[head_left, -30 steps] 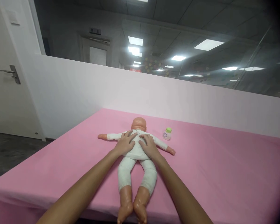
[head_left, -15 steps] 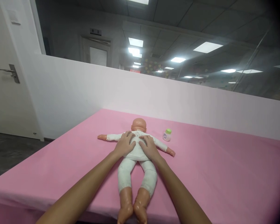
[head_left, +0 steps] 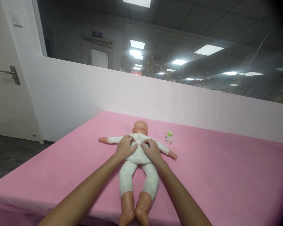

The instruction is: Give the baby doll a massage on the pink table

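A plastic baby doll in a white cloth bodysuit (head_left: 138,157) lies flat on its back on the pink-covered table (head_left: 214,175), roughly midway between the left and right edges and reaching to the near edge, where its bare feet hang just over. Its long axis runs from the near edge toward the far edge: head pointing away at the far wall, feet pointing back at the person, arms stretched out sideways toward the two side edges.

The left hand (head_left: 125,147) and right hand (head_left: 152,150) rest side by side on the doll's chest, fingers curled and pressing into the cloth, bunching it slightly; neither hand closes around anything. To do this pressing well, I would judge that the hands should stay level with each other on either side of the midline, pushing evenly and straight down so the doll does not twist or slide toward the near edge.

A small clear plastic bottle with a green cap (head_left: 169,137) stands upright near the doll's outstretched arm on the right, apart from both hands.
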Tool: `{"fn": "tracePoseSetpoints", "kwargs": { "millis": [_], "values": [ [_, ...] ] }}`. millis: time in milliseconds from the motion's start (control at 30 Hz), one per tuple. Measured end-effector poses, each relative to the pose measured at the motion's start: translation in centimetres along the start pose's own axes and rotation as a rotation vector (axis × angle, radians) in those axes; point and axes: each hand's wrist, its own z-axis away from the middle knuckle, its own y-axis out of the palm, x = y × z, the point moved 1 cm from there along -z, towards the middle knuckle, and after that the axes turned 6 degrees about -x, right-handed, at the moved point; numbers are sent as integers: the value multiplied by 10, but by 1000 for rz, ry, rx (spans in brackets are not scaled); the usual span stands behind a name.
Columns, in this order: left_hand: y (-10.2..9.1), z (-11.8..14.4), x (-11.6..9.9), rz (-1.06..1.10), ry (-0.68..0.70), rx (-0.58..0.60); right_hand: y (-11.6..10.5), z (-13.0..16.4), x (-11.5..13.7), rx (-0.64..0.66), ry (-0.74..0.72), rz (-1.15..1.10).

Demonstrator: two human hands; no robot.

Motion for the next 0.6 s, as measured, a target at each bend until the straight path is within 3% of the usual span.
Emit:
{"fn": "tracePoseSetpoints", "kwargs": {
  "millis": [333,500,600],
  "values": [
    [3,1,4,20,4,8,-7,-3,6,42,-16,8],
    [3,0,3,-2,25,-31,-5,-3,2,-5,-50,11],
    [3,1,8,12,31,41,-8,-3,-2,-9,-79,22]
  ]
}}
